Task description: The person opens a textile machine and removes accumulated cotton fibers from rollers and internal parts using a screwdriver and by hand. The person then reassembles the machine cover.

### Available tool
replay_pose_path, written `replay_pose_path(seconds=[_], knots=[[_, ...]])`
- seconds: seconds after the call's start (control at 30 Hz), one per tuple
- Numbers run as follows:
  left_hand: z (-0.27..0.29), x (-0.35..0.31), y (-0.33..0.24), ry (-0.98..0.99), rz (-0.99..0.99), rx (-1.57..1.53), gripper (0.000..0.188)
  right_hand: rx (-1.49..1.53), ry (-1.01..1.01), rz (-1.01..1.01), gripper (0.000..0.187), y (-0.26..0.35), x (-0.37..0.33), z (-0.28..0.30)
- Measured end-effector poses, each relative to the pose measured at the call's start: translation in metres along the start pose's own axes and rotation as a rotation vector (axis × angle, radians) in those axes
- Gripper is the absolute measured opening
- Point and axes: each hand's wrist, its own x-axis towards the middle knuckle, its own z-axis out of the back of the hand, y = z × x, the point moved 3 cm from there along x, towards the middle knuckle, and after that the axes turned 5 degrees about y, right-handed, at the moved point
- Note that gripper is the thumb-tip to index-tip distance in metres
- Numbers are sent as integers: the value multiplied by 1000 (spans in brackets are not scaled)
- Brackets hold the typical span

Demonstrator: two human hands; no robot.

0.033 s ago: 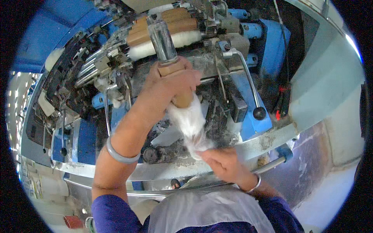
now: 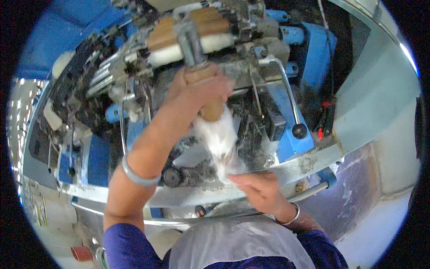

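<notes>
My left hand (image 2: 199, 85) is wrapped round a tan roller (image 2: 212, 113) with a dark metal end (image 2: 190, 42), held tilted over the machine. A tuft of white fibre, like cotton (image 2: 218, 139), hangs from the roller's lower end toward me and thins out. My right hand (image 2: 263, 192) is at the bottom of that tuft, its fingers pressed together and their tips on the fibre. The fingertips are slightly blurred. Part of the roller is hidden inside my left hand.
Beyond my hands is a blue machine with a wood-coloured drum (image 2: 210, 21) and a white fibre roll (image 2: 217, 43). A bent metal lever with a black knob (image 2: 299, 131) stands on the right. A metal rail (image 2: 309, 192) runs along the near edge.
The metal end of the roller has shifted slightly right and down. My right hand's fingers look straighter, still at the fibre's lower end.
</notes>
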Motion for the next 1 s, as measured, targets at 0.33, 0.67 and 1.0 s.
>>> replay_pose_path(seconds=[0.33,0.67,1.0], knots=[[-7,4,3,213,-57,150,23,144,-139,-76,25,-20,23,4],[0,-1,2,126,15,195,21,110,-250,-26,23,-1,14,11],[2,-6,3,42,21,128,20,87,-91,-71,22,-6,-1,-5]])
